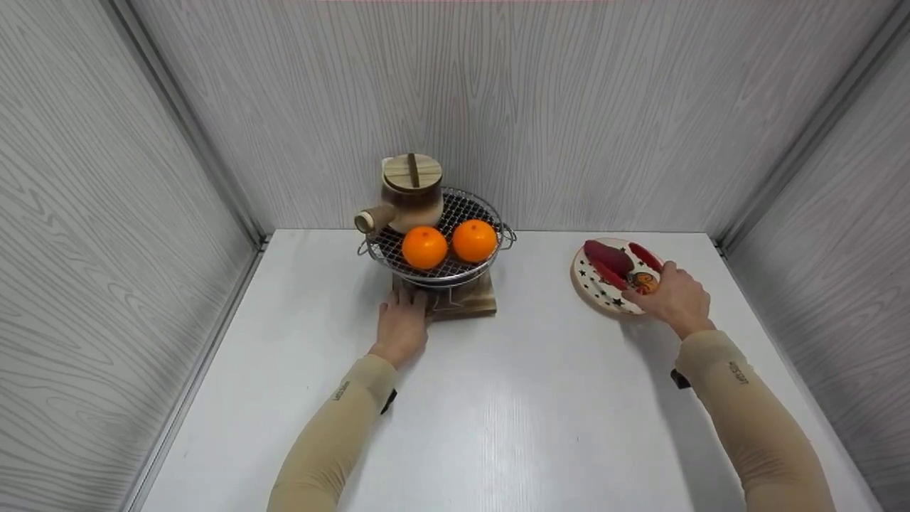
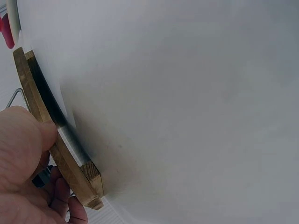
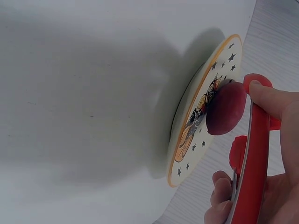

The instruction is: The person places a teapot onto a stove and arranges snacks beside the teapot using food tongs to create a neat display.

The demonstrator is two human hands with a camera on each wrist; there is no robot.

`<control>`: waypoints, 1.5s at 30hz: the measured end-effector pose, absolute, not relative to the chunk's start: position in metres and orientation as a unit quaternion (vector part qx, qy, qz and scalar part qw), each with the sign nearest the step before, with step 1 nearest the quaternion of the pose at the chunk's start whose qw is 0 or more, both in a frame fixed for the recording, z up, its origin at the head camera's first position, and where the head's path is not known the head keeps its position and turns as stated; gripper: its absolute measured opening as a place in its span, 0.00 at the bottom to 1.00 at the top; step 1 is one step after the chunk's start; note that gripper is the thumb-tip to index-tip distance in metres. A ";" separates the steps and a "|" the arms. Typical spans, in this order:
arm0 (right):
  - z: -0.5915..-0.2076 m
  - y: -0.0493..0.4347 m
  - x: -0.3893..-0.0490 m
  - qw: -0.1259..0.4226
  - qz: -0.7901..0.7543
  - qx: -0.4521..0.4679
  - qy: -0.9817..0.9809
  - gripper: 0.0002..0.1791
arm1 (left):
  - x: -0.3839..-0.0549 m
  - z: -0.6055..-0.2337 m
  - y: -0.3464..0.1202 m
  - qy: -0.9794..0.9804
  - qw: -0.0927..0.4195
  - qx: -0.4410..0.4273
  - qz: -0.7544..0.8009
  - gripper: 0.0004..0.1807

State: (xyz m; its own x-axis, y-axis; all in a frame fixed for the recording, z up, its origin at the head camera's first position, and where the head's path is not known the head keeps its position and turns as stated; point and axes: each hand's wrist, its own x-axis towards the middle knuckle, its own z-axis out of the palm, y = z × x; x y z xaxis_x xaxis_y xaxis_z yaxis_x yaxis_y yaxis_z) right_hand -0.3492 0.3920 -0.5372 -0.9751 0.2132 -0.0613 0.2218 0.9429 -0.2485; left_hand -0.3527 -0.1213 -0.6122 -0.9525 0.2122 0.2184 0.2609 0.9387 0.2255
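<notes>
My left hand (image 1: pixel 402 328) grips the left edge of a wooden base (image 1: pixel 475 300) under a round wire grill (image 1: pixel 466 206). The thumb (image 2: pixel 46 133) lies against the board's edge in the left wrist view, with the fingers curled on its other side. On the grill stand a side-handled teapot (image 1: pixel 414 208) with a wooden lid and two oranges (image 1: pixel 424 247). To the right, my right hand (image 1: pixel 680 299) holds red tongs (image 3: pixel 254 163). Their arms are apart over a star-patterned plate (image 1: pixel 592 288). A purple sweet potato (image 3: pixel 226 108) lies on that plate, by the tongs' tips.
The white table (image 1: pixel 512 405) ends at a grey wood-grain back wall (image 1: pixel 569 121). Side panels (image 1: pixel 85 249) stand at left and right. A wire handle (image 1: pixel 508 237) juts from the grill's right side. The teapot's handle (image 1: pixel 373 219) points left past the grill's rim.
</notes>
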 end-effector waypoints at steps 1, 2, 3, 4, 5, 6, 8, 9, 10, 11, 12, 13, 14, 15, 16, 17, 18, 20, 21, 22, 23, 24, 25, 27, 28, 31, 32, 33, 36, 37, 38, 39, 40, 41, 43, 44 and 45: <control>-0.537 0.392 -0.350 0.019 -0.128 0.110 0.985 0.60 | -0.353 -0.612 -0.121 -0.980 0.094 -0.121 -0.125 0.26; -0.537 0.392 -0.350 0.022 -0.128 0.110 0.985 0.61 | -0.352 -0.612 -0.122 -0.980 0.096 -0.121 -0.124 0.25; -0.537 0.393 -0.351 0.026 -0.127 0.110 0.986 0.61 | -0.352 -0.611 -0.122 -0.980 0.097 -0.122 -0.124 0.25; -0.537 0.393 -0.351 0.029 -0.126 0.110 0.985 0.61 | -0.352 -0.611 -0.122 -0.980 0.098 -0.122 -0.124 0.24; -0.537 0.393 -0.352 0.033 -0.126 0.111 0.985 0.62 | -0.351 -0.611 -0.122 -0.979 0.100 -0.123 -0.124 0.24; -0.537 0.393 -0.353 0.037 -0.125 0.112 0.985 0.62 | -0.351 -0.611 -0.122 -0.979 0.103 -0.124 -0.125 0.24; -0.537 0.393 -0.354 0.041 -0.125 0.113 0.985 0.63 | -0.351 -0.611 -0.122 -0.979 0.106 -0.125 -0.125 0.24; -0.538 0.393 -0.355 0.042 -0.124 0.114 0.985 0.63 | -0.351 -0.611 -0.122 -0.978 0.106 -0.125 -0.126 0.25; -0.538 0.393 -0.356 0.043 -0.124 0.114 0.985 0.63 | -0.351 -0.611 -0.122 -0.978 0.108 -0.125 -0.126 0.24; -0.538 0.393 -0.357 0.043 -0.124 0.114 0.985 0.63 | -0.352 -0.611 -0.122 -0.978 0.110 -0.125 -0.126 0.24; -0.539 0.393 -0.358 0.043 -0.125 0.113 0.985 0.63 | -0.352 -0.611 -0.122 -0.978 0.111 -0.125 -0.127 0.24; -0.539 0.393 -0.358 0.042 -0.125 0.113 0.985 0.63 | -0.352 -0.612 -0.122 -0.978 0.112 -0.125 -0.127 0.24; -0.540 0.393 -0.359 0.042 -0.124 0.113 0.985 0.63 | -0.352 -0.612 -0.121 -0.977 0.110 -0.125 -0.129 0.24; -0.540 0.393 -0.359 0.043 -0.123 0.112 0.985 0.63 | -0.352 -0.612 -0.121 -0.977 0.109 -0.125 -0.131 0.24; -0.541 0.392 -0.360 0.044 -0.124 0.111 0.985 0.63 | -0.352 -0.612 -0.121 -0.977 0.107 -0.125 -0.133 0.24; -0.542 0.392 -0.361 0.045 -0.125 0.111 0.985 0.63 | -0.352 -0.612 -0.121 -0.977 0.105 -0.125 -0.136 0.24; -0.543 0.392 -0.361 0.047 -0.126 0.110 0.985 0.64 | -0.352 -0.612 -0.121 -0.977 0.104 -0.125 -0.138 0.24; -0.544 0.391 -0.362 0.050 -0.128 0.109 0.985 0.63 | -0.352 -0.612 -0.121 -0.977 0.102 -0.126 -0.142 0.24; -0.545 0.390 -0.363 0.051 -0.129 0.108 0.984 0.63 | -0.353 -0.612 -0.121 -0.976 0.103 -0.125 -0.142 0.24; -0.546 0.390 -0.364 0.052 -0.130 0.108 0.984 0.63 | -0.353 -0.612 -0.121 -0.976 0.104 -0.125 -0.142 0.25; -0.547 0.390 -0.364 0.052 -0.131 0.107 0.984 0.62 | -0.353 -0.612 -0.121 -0.976 0.104 -0.125 -0.142 0.25; -0.547 0.390 -0.365 0.052 -0.131 0.107 0.984 0.62 | -0.353 -0.613 -0.122 -0.976 0.105 -0.125 -0.141 0.25; -0.548 0.390 -0.366 0.052 -0.132 0.107 0.984 0.62 | -0.353 -0.613 -0.122 -0.976 0.108 -0.126 -0.141 0.25; -0.548 0.390 -0.367 0.053 -0.133 0.107 0.984 0.62 | -0.354 -0.615 -0.122 -0.975 0.113 -0.126 -0.141 0.26; -0.548 0.389 -0.368 0.052 -0.131 0.108 0.984 0.62 | -0.354 -0.616 -0.122 -0.974 0.119 -0.127 -0.142 0.26; -0.549 0.389 -0.370 0.053 -0.126 0.112 0.984 0.59 | -0.354 -0.618 -0.122 -0.971 0.137 -0.132 -0.145 0.25; -0.549 0.388 -0.370 0.053 -0.122 0.113 0.985 0.59 | -0.354 -0.619 -0.122 -0.970 0.142 -0.133 -0.146 0.25; -0.549 0.388 -0.370 0.053 -0.119 0.113 0.985 0.58 | -0.354 -0.620 -0.122 -0.969 0.147 -0.135 -0.147 0.24; -0.550 0.388 -0.371 0.051 -0.116 0.114 0.985 0.57 | -0.354 -0.620 -0.123 -0.966 0.156 -0.139 -0.150 0.24; -0.551 0.388 -0.371 0.050 -0.116 0.114 0.985 0.57 | -0.354 -0.620 -0.123 -0.966 0.158 -0.139 -0.151 0.24; -0.551 0.388 -0.371 0.048 -0.116 0.113 0.986 0.56 | -0.354 -0.619 -0.123 -0.966 0.158 -0.139 -0.150 0.24; -0.552 0.388 -0.371 0.048 -0.117 0.113 0.986 0.56 | -0.354 -0.619 -0.123 -0.966 0.156 -0.138 -0.150 0.25; -0.552 0.388 -0.371 0.047 -0.116 0.113 0.986 0.56 | -0.354 -0.619 -0.123 -0.967 0.154 -0.137 -0.149 0.25; -0.552 0.388 -0.371 0.047 -0.116 0.113 0.986 0.55 | -0.354 -0.619 -0.122 -0.967 0.152 -0.136 -0.150 0.26; -0.552 0.388 -0.372 0.047 -0.116 0.114 0.986 0.54 | -0.354 -0.618 -0.122 -0.969 0.147 -0.134 -0.147 0.26; -0.553 0.388 -0.372 0.047 -0.115 0.114 0.986 0.54 | -0.354 -0.618 -0.122 -0.970 0.145 -0.134 -0.146 0.25; -0.553 0.388 -0.372 0.047 -0.115 0.114 0.986 0.54 | -0.354 -0.617 -0.122 -0.970 0.143 -0.134 -0.146 0.25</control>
